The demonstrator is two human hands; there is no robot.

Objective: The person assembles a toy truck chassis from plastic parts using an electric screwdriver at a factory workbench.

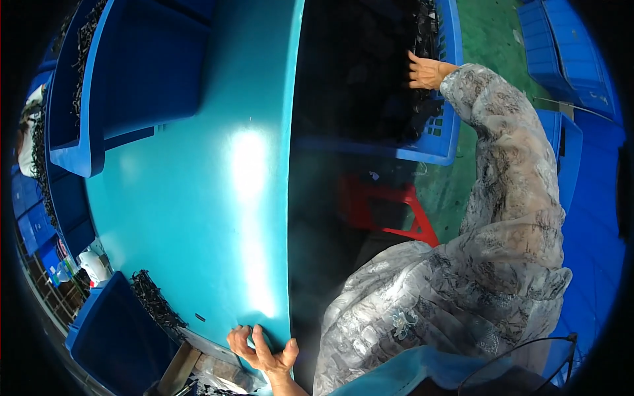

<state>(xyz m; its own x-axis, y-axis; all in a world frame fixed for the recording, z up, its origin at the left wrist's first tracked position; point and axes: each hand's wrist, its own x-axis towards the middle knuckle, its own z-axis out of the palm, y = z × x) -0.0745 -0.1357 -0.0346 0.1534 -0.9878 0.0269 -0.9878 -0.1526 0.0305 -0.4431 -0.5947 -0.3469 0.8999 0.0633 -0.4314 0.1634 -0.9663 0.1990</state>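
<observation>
My left hand [264, 353] rests at the near end of a glossy teal tabletop [191, 211], beside its right edge. Its fingers are bent but apart, and I see nothing held in them. My right hand [429, 72] reaches out to the far right, over a blue basket [452, 132] with slotted walls. Thin black pieces [426, 26] fill the part of the basket that shows. The fingers there look spread, with their tips in deep shadow among the pieces; no held piece can be made out.
A large blue bin [145, 72] stands on the table at far left. Black strips [155, 297] lie near a blue tray [112, 336] at lower left. A red stool [416, 218] sits below the basket on the green floor [485, 33]. Blue crates [574, 53] line the right.
</observation>
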